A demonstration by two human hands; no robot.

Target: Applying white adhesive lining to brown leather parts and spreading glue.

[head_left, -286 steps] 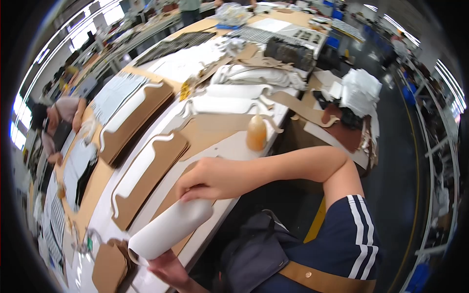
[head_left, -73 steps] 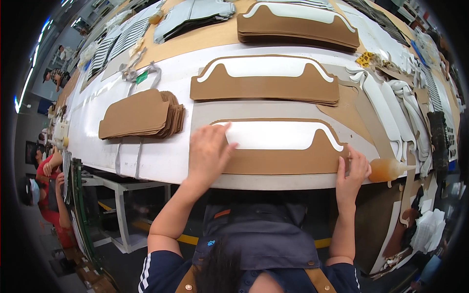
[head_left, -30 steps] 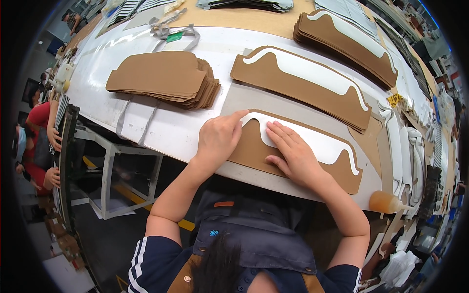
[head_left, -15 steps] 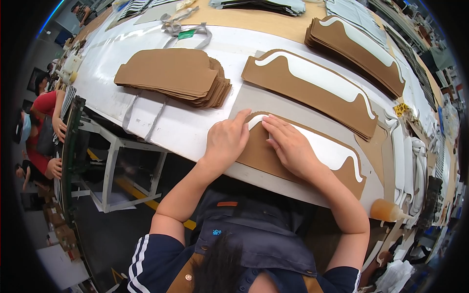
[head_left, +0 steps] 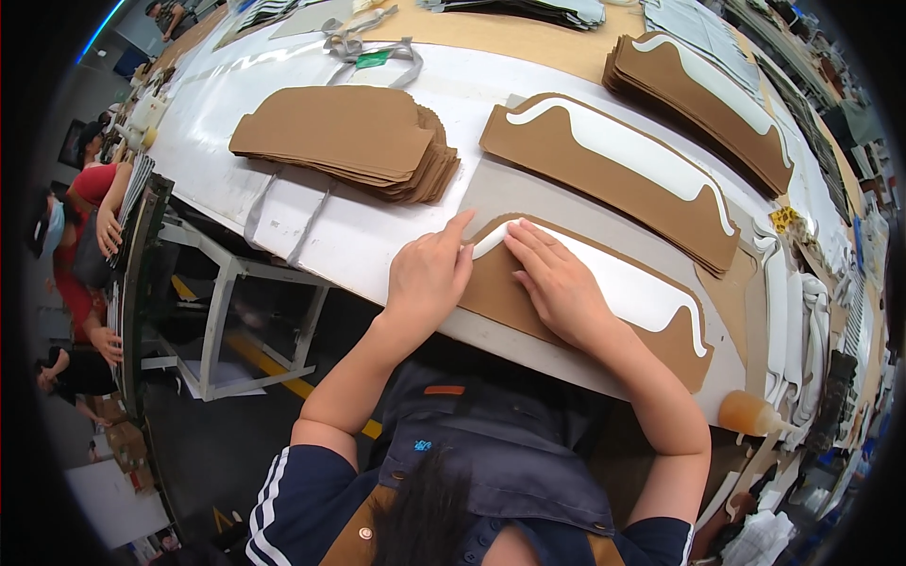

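Note:
A brown panel [head_left: 528, 303] lies near the table's front edge, with a white shaped piece [head_left: 630, 286] laid along its far side. My right hand [head_left: 559, 285] rests flat on the white piece near its narrow left end, fingers stretched out and close together. At the panel's left end is my left hand [head_left: 427, 275], its index finger extended and its thumb apart, beside the tip of the white strip. The undersides of its fingers are hidden. I see nothing gripped in either hand.
Brown panels are stacked at left [head_left: 330, 132]. Two more stacks topped with white pieces lie beyond [head_left: 604, 179] and far right [head_left: 698, 104]. An amber squeeze bottle [head_left: 748, 413] lies at the right edge; grey straps [head_left: 377, 58] lie behind. Co-workers stand at left.
My left hand has shifted slightly left and down, uncovering more of the white strip's left end. My right hand stays pressed on the strip. The whole view has shifted a little.

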